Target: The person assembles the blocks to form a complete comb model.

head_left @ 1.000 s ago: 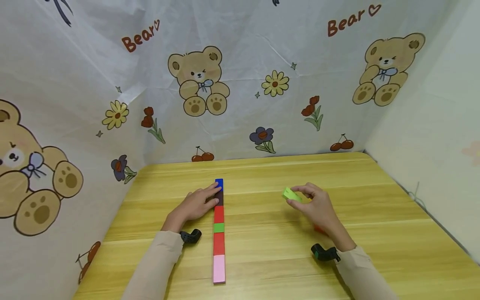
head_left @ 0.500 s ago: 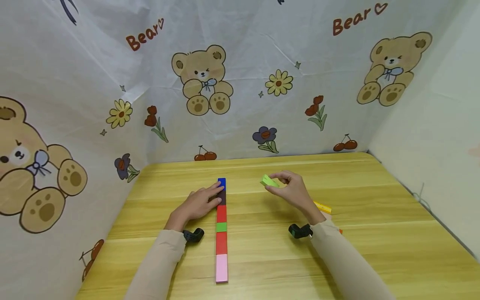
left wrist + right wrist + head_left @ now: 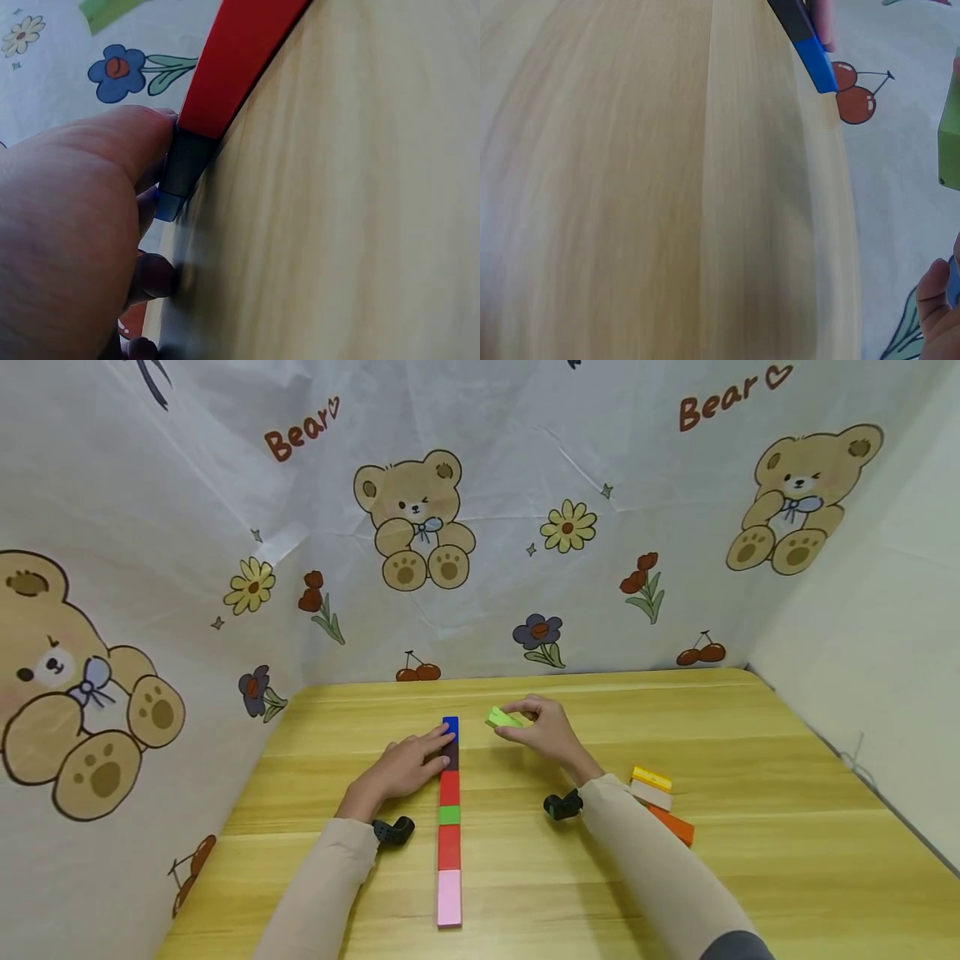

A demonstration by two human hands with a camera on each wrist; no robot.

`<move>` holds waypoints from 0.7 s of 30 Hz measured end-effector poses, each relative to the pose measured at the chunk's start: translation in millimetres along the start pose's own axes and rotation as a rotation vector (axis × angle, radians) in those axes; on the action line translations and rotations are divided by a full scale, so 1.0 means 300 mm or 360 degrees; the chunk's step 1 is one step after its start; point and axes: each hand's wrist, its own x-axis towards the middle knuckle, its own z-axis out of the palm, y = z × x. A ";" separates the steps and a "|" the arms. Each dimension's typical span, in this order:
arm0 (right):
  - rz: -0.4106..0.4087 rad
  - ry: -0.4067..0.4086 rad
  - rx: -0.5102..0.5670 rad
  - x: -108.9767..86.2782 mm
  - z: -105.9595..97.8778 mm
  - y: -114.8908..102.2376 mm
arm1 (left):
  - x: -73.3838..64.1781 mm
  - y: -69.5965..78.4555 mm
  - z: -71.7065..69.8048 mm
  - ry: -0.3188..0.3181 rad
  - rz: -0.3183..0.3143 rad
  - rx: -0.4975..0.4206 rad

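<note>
A straight line of blocks runs from front to back on the table: a pink block, a red block, a small green block, another red block, a black block and a blue block at the far end. My left hand rests its outstretched fingers on the blue and black blocks, its thumb by the black one. Between thumb and fingers, my right hand pinches a light green block, held just right of the blue end. The right wrist view shows this green block partly.
On the right of the wooden table lie a yellow block, a pale block and an orange block, close together. A cloth printed with bears hangs behind the table's back edge.
My right hand has carried the light green block leftward toward the blue end of the line, uncovering the loose blocks on the right. The left hand stays on the line.
</note>
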 end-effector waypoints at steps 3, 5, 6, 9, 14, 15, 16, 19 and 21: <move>0.0104 -0.0015 0.0029 0.026 0.027 0.010 | 0.003 -0.003 0.003 -0.0010 -0.0007 -0.0004; 0.0160 -0.0014 0.0044 0.042 0.042 0.019 | 0.004 -0.004 0.004 -0.0017 -0.0013 0.0000; 0.0185 -0.0017 0.0053 0.048 0.048 0.022 | 0.004 -0.003 0.003 -0.0018 -0.0015 0.0000; 0.0252 -0.0031 0.0065 0.057 0.068 0.036 | -0.001 0.000 0.007 -0.0022 -0.0026 -0.0004; 0.0318 -0.0074 0.0052 0.076 0.098 0.043 | -0.005 0.007 -0.002 -0.0018 -0.0026 -0.0005; 0.0318 -0.0082 0.0052 0.081 0.103 0.041 | -0.004 0.007 -0.005 -0.0018 -0.0024 -0.0006; 0.0316 -0.0090 0.0061 0.086 0.106 0.040 | -0.003 0.006 -0.006 -0.0016 -0.0023 -0.0002; 0.0324 -0.0120 0.0071 0.099 0.114 0.038 | 0.000 0.004 -0.006 -0.0016 -0.0015 0.0009; 0.0324 -0.0136 0.0065 0.107 0.119 0.040 | 0.002 0.003 -0.005 -0.0015 -0.0008 0.0016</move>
